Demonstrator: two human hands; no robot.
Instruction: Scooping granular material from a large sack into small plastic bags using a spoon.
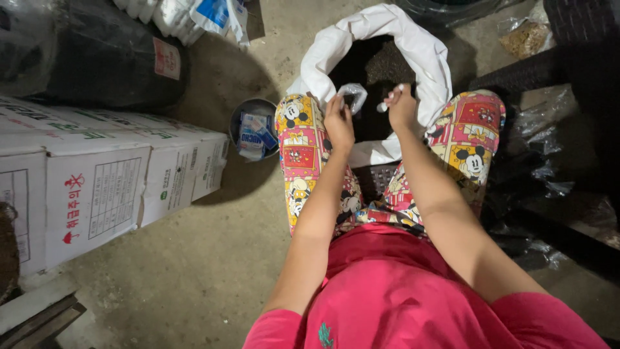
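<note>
I sit with a large white sack (423, 61) open between my knees; its inside is dark and filled with something dark and grainy. My left hand (338, 119) holds a small clear plastic bag (354, 95) over the sack's mouth. My right hand (402, 106) is beside it, fingers pinched on a small pale object (383, 107) that I cannot identify. Both hands hover just above the sack's near edge.
Stacked white cardboard boxes (97, 174) stand at the left. A small metal bucket (253, 132) with blue-and-white packets sits beside my left knee. Black plastic bags (97, 58) lie at the back left, crumpled clear plastic (542, 168) at the right. The floor is bare concrete (194, 271).
</note>
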